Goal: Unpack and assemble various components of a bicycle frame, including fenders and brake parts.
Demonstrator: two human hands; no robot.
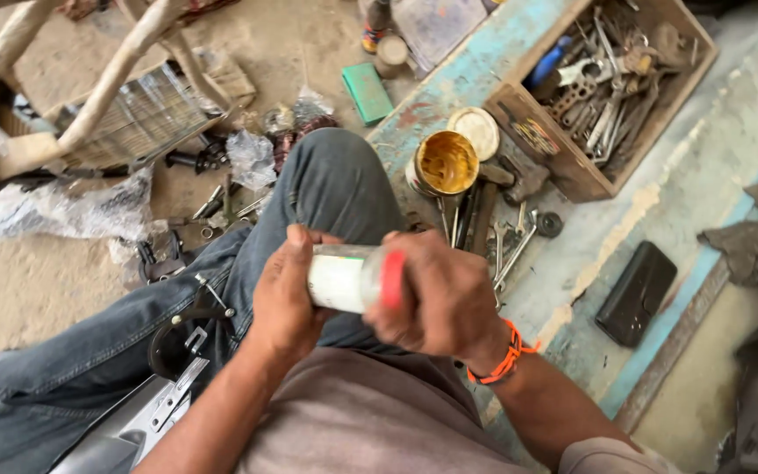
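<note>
Two hands met on one small white cylindrical container [344, 278], held level above the person's lap, just over the raised knee in blue jeans [326, 189]. The left hand [284, 294] was wrapped closed around the pale body, and the right hand [436, 298] was curled shut over the end with the red cap [393, 278]; an orange cord bracelet [506, 355] circled that wrist. The container looked light and stiff, probably plastic or thin metal with a smooth, somewhat slippery wall, so a full wrap around the body with the other palm over the cap seemed the surest hold; how firmly the cap sat could not be told. On the worn blue-painted bench [704, 167] to the right stood one open tin [446, 163] with yellowish contents, and one round lid [475, 130] lay just beside it. One wooden box [572, 167] held a heap of spanners and other metal tools, too tangled to count. Several loose tools [493, 237] lay between the tin and the hands. One flat black case [635, 292] rested further right, apart from the rest. One green box [367, 92] lay on the sandy ground, near crumpled plastic wrap [63, 211] and scattered metal parts.
</note>
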